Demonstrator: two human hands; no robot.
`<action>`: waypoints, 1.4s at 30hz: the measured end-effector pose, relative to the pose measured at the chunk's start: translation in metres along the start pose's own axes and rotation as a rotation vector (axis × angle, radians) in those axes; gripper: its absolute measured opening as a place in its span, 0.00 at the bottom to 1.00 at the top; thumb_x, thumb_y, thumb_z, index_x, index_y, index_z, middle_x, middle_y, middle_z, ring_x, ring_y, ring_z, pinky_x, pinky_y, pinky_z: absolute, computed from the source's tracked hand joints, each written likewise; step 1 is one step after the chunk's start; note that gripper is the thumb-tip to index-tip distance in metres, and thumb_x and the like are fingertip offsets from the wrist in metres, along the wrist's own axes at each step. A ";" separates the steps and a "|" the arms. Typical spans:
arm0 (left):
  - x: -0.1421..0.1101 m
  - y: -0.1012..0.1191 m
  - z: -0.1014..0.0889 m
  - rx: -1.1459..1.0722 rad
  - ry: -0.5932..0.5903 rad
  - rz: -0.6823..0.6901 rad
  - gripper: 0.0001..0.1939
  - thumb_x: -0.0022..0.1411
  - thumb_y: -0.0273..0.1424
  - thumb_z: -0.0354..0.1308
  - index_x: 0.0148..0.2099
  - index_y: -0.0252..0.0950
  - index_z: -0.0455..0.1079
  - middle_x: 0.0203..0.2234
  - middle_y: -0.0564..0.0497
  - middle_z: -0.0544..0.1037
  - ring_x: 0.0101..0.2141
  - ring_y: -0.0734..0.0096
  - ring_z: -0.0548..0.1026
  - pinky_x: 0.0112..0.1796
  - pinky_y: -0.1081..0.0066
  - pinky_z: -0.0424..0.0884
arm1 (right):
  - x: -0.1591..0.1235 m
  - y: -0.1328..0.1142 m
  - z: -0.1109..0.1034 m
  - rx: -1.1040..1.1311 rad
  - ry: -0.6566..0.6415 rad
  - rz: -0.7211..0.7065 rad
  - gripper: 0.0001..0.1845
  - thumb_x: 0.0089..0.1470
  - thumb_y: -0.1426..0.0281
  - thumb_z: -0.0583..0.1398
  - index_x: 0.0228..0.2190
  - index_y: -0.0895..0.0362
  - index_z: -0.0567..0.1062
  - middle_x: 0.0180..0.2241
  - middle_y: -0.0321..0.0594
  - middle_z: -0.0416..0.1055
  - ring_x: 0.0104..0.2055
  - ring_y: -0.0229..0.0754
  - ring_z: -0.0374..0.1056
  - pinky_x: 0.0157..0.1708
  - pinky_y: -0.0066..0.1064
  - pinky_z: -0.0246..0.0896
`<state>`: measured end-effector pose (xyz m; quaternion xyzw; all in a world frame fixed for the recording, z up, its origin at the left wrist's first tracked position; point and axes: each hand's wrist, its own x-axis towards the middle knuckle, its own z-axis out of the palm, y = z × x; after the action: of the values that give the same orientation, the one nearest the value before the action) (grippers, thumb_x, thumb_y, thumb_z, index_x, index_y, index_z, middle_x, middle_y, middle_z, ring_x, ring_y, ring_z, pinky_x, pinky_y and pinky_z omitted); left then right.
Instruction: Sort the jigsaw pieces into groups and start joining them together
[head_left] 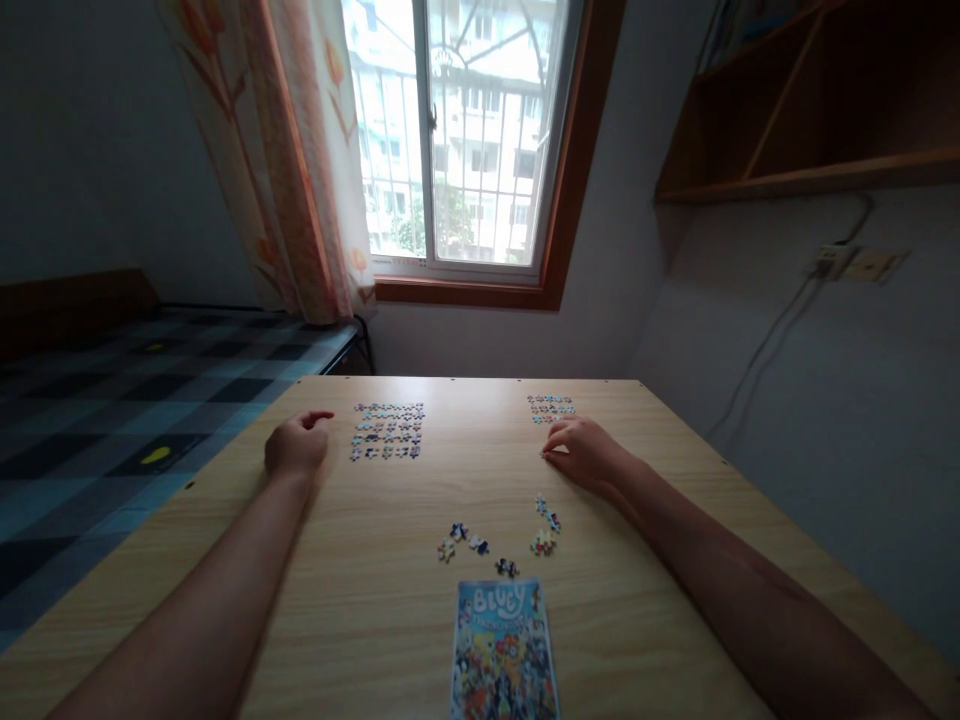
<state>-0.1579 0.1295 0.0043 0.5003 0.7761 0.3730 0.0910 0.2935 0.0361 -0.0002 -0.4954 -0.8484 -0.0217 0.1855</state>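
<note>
My left hand (296, 444) rests on the wooden table (375, 620), fingers curled in, thumb stretched toward a grid of laid-out puzzle pieces (387, 431) just to its right. My right hand (581, 450) lies on the table with fingertips pinched together at the wood, just below a smaller patch of puzzle pieces (550, 407). Whether a piece sits under those fingertips is hidden. Several loose pieces (499, 535) lie scattered in the middle. A colourful puzzle picture card (504, 650) lies at the near edge.
A bed with a blue checked cover (135, 400) stands left of the table. A window (465, 130) with a patterned curtain (292, 160) is behind. A wooden shelf (810, 110) hangs on the right wall above a socket and cable (840, 262).
</note>
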 end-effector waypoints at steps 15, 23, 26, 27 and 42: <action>0.000 0.000 -0.001 0.022 0.012 0.017 0.17 0.58 0.33 0.56 0.47 0.40 0.80 0.33 0.49 0.81 0.30 0.64 0.74 0.30 0.71 0.64 | -0.001 0.012 0.026 -0.119 0.044 0.287 0.16 0.65 0.64 0.53 0.46 0.46 0.80 0.41 0.39 0.77 0.41 0.42 0.72 0.40 0.29 0.62; -0.002 0.003 -0.004 0.016 0.000 0.005 0.17 0.58 0.33 0.55 0.47 0.39 0.79 0.34 0.48 0.81 0.31 0.63 0.74 0.31 0.70 0.64 | -0.002 0.012 0.032 -0.093 0.069 0.334 0.17 0.64 0.65 0.53 0.47 0.45 0.79 0.45 0.37 0.77 0.43 0.42 0.73 0.42 0.29 0.63; 0.000 0.002 -0.003 0.012 0.002 0.014 0.17 0.57 0.33 0.55 0.47 0.39 0.79 0.34 0.48 0.81 0.32 0.63 0.74 0.31 0.70 0.64 | -0.002 0.011 0.031 -0.080 0.087 0.345 0.17 0.64 0.64 0.53 0.48 0.45 0.79 0.48 0.37 0.77 0.45 0.42 0.73 0.44 0.29 0.64; 0.000 0.001 -0.003 0.011 0.002 0.013 0.17 0.57 0.33 0.55 0.47 0.39 0.79 0.35 0.48 0.81 0.32 0.63 0.74 0.31 0.70 0.64 | -0.002 0.010 0.031 -0.077 0.090 0.348 0.17 0.64 0.65 0.54 0.48 0.45 0.79 0.48 0.37 0.77 0.45 0.42 0.73 0.44 0.29 0.64; 0.007 -0.005 0.002 0.023 -0.009 0.012 0.18 0.58 0.35 0.54 0.48 0.40 0.79 0.35 0.48 0.81 0.33 0.61 0.75 0.33 0.69 0.66 | -0.001 0.008 0.031 0.004 0.133 0.338 0.19 0.58 0.71 0.56 0.48 0.47 0.79 0.48 0.35 0.78 0.46 0.41 0.74 0.47 0.28 0.66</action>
<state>-0.1642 0.1352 0.0016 0.5075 0.7769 0.3624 0.0865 0.2914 0.0458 -0.0300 -0.6280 -0.7390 -0.0212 0.2431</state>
